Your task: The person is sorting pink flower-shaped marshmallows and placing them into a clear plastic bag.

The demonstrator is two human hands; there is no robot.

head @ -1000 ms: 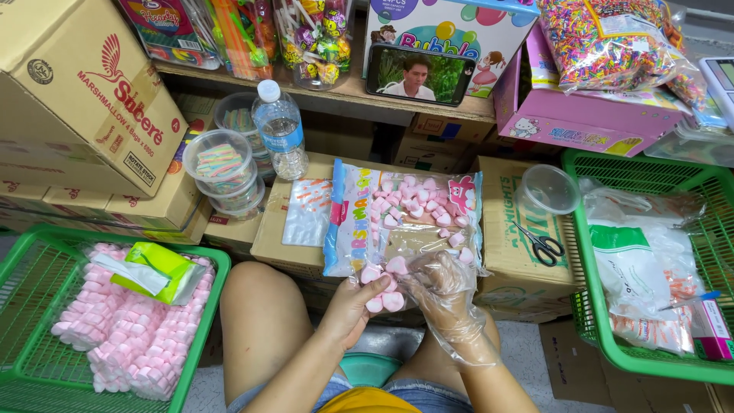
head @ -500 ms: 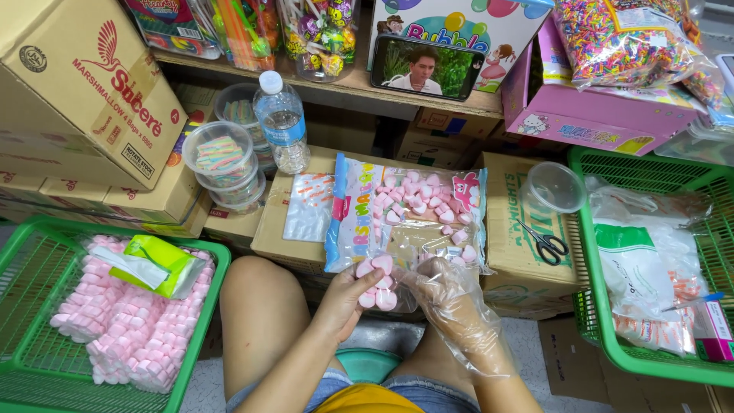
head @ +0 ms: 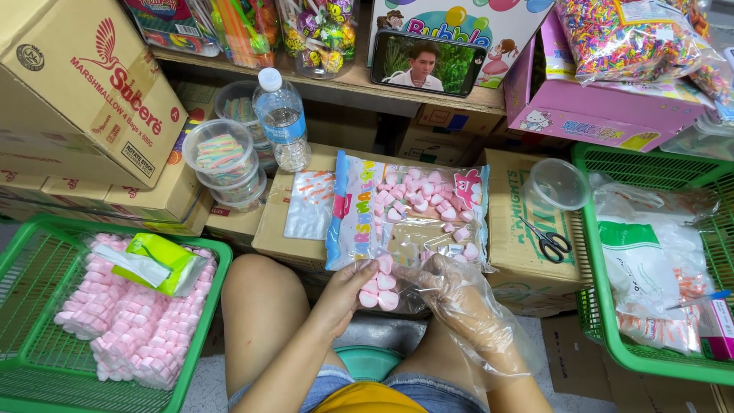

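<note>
An open clear bag of pink marshmallows (head: 417,210) lies on a cardboard box (head: 300,237) in front of me. My left hand (head: 345,289) is bare and cups several pink marshmallows (head: 379,284) at the bag's near edge. My right hand (head: 457,300) wears a loose clear plastic glove and rests beside them at the bag's mouth, fingers bent. Whether it holds anything is hidden by the glove. My bare knee (head: 260,294) is below the box.
A green basket (head: 30,321) at left holds packed pink marshmallow sticks and a green pack. Another green basket (head: 604,336) at right holds plastic bags. Scissors (head: 547,239), a clear cup (head: 558,183), a water bottle (head: 281,118), stacked tubs (head: 222,157) and a phone (head: 428,63) surround the bag.
My hands have stayed at the bag's mouth; the marshmallows in my left hand have shifted slightly and the right gloved hand has moved a little closer to them.
</note>
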